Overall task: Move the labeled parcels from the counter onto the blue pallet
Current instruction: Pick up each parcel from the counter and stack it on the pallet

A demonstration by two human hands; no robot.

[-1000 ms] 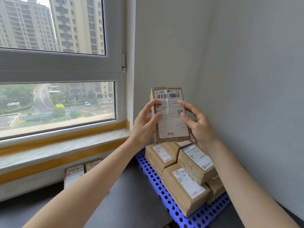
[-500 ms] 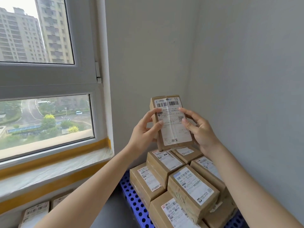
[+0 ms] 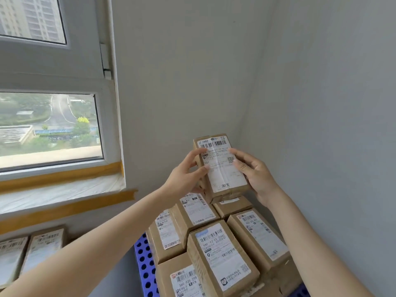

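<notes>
Carried further toward the wall corner than half a second ago, and lower against the stack; held cardboard parcel point(image 3: 221, 166) still tilted with its white shipping label point(image 3: 220, 162) facing the camera, barcode at the top edge. Gripped from both sides: left hand point(image 3: 186, 175) wrapped on the left edge, thumb and fingertips lying across the label's left margin; right hand point(image 3: 255, 174) clasping the right edge, fingers curled over the label near the small square code, palm behind the carton's side. Lower end of the parcel just above, possibly touching, the topmost carton of the stack; contact not clear.

Directly beneath the grip: stacked parcels point(image 3: 220, 251) in brown cardboard, each with a white label facing up, piled in tiers on the blue pallet point(image 3: 144, 266); only the pallet's perforated left rim showing, below and left of the hands. Beyond the grip: bare pale wall corner point(image 3: 246, 93). Far left of the left forearm, low in view: two more labelled parcels point(image 3: 32, 254) lying flat side by side under the sill. Above those: window sill point(image 3: 60, 189) edged with yellow masking tape; window point(image 3: 49, 125) over it, road and trees outside.
</notes>
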